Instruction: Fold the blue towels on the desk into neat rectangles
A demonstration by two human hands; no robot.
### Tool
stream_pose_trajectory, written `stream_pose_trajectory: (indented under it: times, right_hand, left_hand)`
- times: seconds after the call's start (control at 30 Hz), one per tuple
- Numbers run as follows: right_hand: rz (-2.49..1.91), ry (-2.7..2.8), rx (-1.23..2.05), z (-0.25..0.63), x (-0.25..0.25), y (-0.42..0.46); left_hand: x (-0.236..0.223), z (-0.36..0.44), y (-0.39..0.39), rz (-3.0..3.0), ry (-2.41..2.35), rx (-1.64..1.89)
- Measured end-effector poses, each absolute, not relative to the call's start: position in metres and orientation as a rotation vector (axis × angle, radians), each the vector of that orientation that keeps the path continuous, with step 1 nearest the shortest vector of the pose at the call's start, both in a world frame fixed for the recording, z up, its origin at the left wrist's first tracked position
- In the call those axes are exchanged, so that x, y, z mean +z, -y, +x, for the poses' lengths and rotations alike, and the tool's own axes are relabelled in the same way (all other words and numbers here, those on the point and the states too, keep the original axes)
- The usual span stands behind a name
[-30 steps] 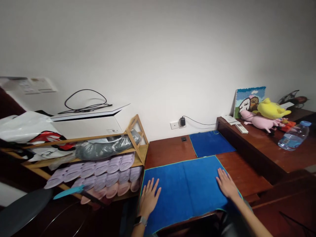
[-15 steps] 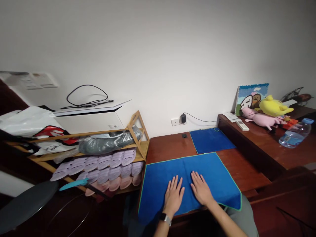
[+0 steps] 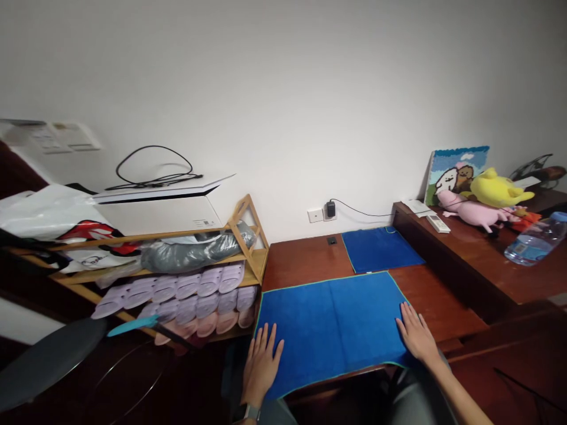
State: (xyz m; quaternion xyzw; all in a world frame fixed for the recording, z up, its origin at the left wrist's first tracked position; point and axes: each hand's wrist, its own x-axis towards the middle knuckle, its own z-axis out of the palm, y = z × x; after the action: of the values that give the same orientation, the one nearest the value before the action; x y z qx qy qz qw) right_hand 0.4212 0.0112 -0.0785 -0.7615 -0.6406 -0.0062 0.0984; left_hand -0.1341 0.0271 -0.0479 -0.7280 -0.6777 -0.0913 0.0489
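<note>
A blue towel [image 3: 336, 324] with a light green border lies spread out over the front of the wooden desk [image 3: 301, 262], a faint crease running down its middle. My left hand [image 3: 262, 360] rests flat at the towel's left edge, fingers stretched out and pointing away from me. At the right edge, my right hand [image 3: 416, 333] also lies flat with its fingers extended, partly on the cloth. Neither hand grips anything. Behind the towel lies a second, darker blue folded cloth [image 3: 381, 249] against the wall.
On the left stands a wooden rack [image 3: 254, 260] with lilac and pink slippers [image 3: 208, 280] and a white box [image 3: 159, 215] on top. The raised desk at right bears a remote control [image 3: 438, 223], plush toys [image 3: 500, 189] and a water bottle [image 3: 535, 242]. A charger [image 3: 331, 209] sits in the wall socket.
My hands have slid apart from the towel's middle, the left one to its left edge and the right one to its right edge. The towel now looks flatter.
</note>
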Motion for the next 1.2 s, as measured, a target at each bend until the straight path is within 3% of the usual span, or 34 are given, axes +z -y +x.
stream_pose_trajectory:
  times: [0.23, 0.5, 0.6, 0.77, 0.93, 1.07, 1.2]
  right_hand:
    - [-2.245, 1.859, -0.088, 0.381, -0.067, -0.01]
    - [-1.68, 2.197, 0.151, 0.254, -0.045, 0.003]
    - [-1.709, 2.181, 0.17, 0.268, -0.047, 0.007]
    - [-1.953, 2.014, 0.059, 0.365, -0.07, 0.022]
    - [-2.009, 1.975, -0.018, 0.43, -0.09, 0.036]
    - [-2.008, 1.914, -0.077, 0.415, -0.074, 0.023]
    - [-1.924, 1.963, 0.032, 0.344, -0.033, -0.013]
  left_hand:
    - [-0.035, -0.084, -0.021, -2.277, 1.98, -0.4]
    - [-0.02, 0.03, -0.008, -2.712, 1.649, -0.373]
    - [-0.027, 0.002, -0.005, -2.598, 1.798, -0.351]
    - [-0.045, -0.09, 0.002, -2.232, 2.101, -0.298]
    - [-0.059, -0.128, 0.006, -2.129, 2.123, -0.282]
    - [-0.056, -0.119, 0.001, -2.122, 2.119, -0.296]
    - [-0.03, -0.073, -0.017, -2.243, 1.997, -0.414]
